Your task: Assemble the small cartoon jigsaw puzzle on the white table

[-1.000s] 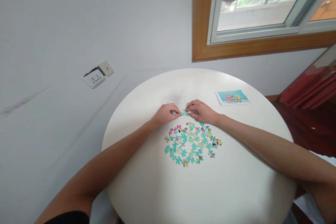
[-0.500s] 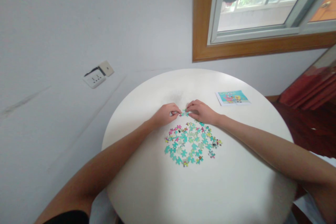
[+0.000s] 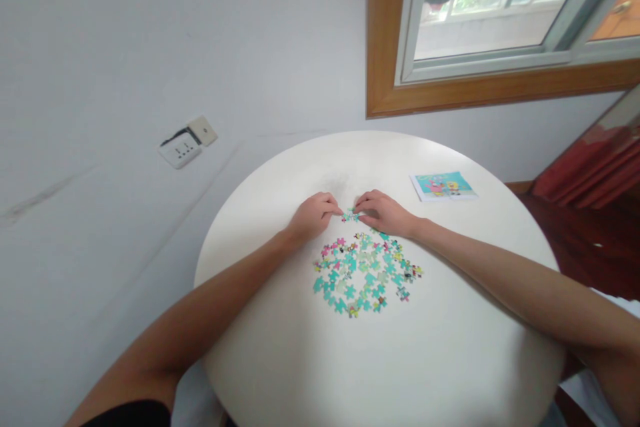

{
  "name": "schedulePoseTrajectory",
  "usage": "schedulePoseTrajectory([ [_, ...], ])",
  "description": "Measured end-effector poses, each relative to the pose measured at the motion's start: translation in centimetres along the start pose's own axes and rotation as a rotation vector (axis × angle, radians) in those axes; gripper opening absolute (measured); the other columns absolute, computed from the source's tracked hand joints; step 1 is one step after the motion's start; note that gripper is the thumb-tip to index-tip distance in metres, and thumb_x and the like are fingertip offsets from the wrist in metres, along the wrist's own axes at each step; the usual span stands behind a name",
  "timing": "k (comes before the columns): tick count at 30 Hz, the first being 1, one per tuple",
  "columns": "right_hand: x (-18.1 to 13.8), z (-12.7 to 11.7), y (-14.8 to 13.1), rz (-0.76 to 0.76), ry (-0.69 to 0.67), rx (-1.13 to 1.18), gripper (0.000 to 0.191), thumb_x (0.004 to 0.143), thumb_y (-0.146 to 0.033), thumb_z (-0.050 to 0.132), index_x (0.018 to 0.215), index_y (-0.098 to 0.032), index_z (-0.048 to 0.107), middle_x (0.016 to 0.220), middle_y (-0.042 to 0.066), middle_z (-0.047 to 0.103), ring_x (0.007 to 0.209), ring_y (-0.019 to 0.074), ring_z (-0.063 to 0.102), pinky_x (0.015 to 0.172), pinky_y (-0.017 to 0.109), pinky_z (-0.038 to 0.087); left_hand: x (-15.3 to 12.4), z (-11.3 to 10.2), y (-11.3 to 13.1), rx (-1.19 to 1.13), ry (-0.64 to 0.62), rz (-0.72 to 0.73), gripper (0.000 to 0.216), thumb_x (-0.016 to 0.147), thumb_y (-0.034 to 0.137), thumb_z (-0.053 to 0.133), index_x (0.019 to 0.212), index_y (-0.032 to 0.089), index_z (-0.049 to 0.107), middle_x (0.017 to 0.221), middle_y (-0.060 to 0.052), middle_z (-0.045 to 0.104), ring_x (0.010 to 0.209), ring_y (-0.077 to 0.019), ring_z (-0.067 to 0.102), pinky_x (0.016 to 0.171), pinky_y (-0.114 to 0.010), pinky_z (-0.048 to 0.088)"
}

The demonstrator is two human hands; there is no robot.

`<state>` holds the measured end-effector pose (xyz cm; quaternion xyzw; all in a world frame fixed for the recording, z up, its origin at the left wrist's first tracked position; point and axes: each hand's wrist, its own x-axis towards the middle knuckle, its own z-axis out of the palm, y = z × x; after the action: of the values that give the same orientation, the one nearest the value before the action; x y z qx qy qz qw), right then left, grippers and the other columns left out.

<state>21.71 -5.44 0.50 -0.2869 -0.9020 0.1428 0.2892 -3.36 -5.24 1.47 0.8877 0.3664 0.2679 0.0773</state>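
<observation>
On a round white table [image 3: 310,360] both my hands meet at the far side of a spread of loose teal and pink puzzle pieces [image 3: 367,270]. My left hand [image 3: 313,215] has its fingers curled, pinching the left end of a small teal puzzle piece cluster [image 3: 351,216]. From the right, my right hand [image 3: 383,212] pinches the same cluster with closed fingers. The cluster lies on the tabletop between the fingertips, just beyond the loose pieces.
A small cartoon reference picture [image 3: 443,185] lies on the table at the far right. A wall socket [image 3: 181,147] sits on the white wall to the left. A wood-framed window [image 3: 480,33] is above, and red fabric [image 3: 590,167] at the right.
My left hand's fingers have shifted slightly over the cluster, hiding the small gap seen under them earlier. The right hand and the loose pieces have stayed put.
</observation>
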Motion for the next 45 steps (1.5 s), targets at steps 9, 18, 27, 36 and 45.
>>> schedulePoseTrajectory([
  [9, -0.04, 0.24, 0.37, -0.009, 0.003, -0.001, 0.02, 0.087, -0.019, 0.065, 0.105, -0.021, 0.073, 0.11, 0.009, 0.068, 0.104, 0.0238, 0.058, 0.096, 0.044, 0.045, 0.0, 0.32, 0.0, 0.08, -0.124, 0.067, 0.038, 0.086, 0.004, 0.05, 0.095, 0.025, 0.08, 0.093, -0.004, 0.068, 0.092, -0.0185, 0.059, 0.088, -0.034, 0.049],
  [18, -0.09, 0.22, 0.38, -0.018, 0.009, 0.01, 0.019, 0.087, -0.019, 0.065, 0.105, -0.02, 0.073, 0.108, 0.01, 0.068, 0.104, 0.0235, 0.058, 0.095, 0.043, 0.045, 0.1, 0.37, 0.03, 0.06, -0.157, 0.097, 0.038, 0.088, 0.004, 0.05, 0.1, 0.025, 0.079, 0.092, -0.005, 0.066, 0.092, -0.0186, 0.057, 0.088, -0.033, 0.048],
  [27, 0.0, 0.13, 0.26, -0.005, 0.002, 0.003, 0.019, 0.087, -0.018, 0.065, 0.104, -0.02, 0.073, 0.108, 0.009, 0.068, 0.104, 0.0237, 0.058, 0.095, 0.043, 0.045, 0.13, 0.54, 0.43, 0.048, -0.136, 0.155, 0.039, 0.09, 0.005, 0.049, 0.105, 0.027, 0.078, 0.095, -0.006, 0.062, 0.093, -0.0188, 0.054, 0.089, -0.034, 0.046],
  [36, 0.04, 0.23, 0.4, 0.001, -0.001, 0.008, 0.02, 0.085, -0.016, 0.066, 0.103, -0.021, 0.073, 0.108, 0.009, 0.068, 0.103, 0.0241, 0.058, 0.094, 0.043, 0.044, 0.07, 0.81, 0.59, 0.065, -0.154, 0.17, 0.041, 0.091, 0.006, 0.05, 0.114, 0.029, 0.075, 0.101, -0.006, 0.06, 0.096, -0.0195, 0.051, 0.092, -0.035, 0.046],
  [45, 0.01, 0.19, 0.31, -0.004, 0.005, 0.01, 0.02, 0.086, -0.017, 0.065, 0.104, -0.021, 0.073, 0.107, 0.009, 0.068, 0.103, 0.0234, 0.058, 0.094, 0.042, 0.045, 0.07, 0.66, 0.76, 0.076, -0.126, 0.158, 0.041, 0.088, 0.004, 0.05, 0.113, 0.026, 0.074, 0.101, -0.006, 0.061, 0.098, -0.0201, 0.053, 0.092, -0.036, 0.047],
])
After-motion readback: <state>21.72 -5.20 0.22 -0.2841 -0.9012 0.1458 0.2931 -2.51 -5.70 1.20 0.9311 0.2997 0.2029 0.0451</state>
